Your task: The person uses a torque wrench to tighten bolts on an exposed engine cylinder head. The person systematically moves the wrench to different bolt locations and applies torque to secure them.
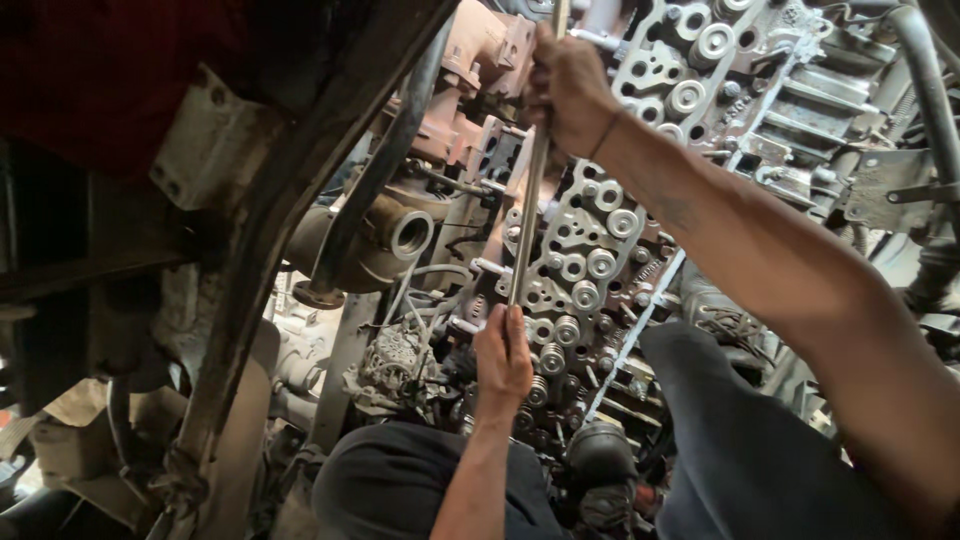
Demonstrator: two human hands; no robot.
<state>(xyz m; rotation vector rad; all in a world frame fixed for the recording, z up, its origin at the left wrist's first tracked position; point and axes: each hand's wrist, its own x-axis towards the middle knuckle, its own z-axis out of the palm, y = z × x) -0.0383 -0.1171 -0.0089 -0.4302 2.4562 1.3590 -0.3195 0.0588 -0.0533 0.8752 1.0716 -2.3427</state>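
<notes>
Right now a long steel bar [530, 190] runs down the middle of the view, its lower end set onto the cylinder head [585, 265], among the valve springs [552, 357] and bolt holes. The right hand [568, 92] is clenched round the bar high up, forearm stretched across the picture. The left hand [503, 355] is wrapped round the lower end, just where the bar meets the head; what sits under the palm is hidden, so I cannot tell whether a socket is on a bolt there.

To work this well, as I judge it, the low hand should keep the tip square and pressed down so it does not ride off, while the high hand gives a steady, even pull rather than a jerk. A slip would send knuckles into the sharp castings beside them.

Around the bar, a second stretch of head [720, 60] lies at the upper right, with round spring caps. To the left sit a rusty pipe fitting [405, 232] with an open mouth, a rust-coloured casting [478, 60] above it, and a dark slanting frame rail [300, 200]. Both knees [400, 480] in dark trousers show at the bottom edge.
</notes>
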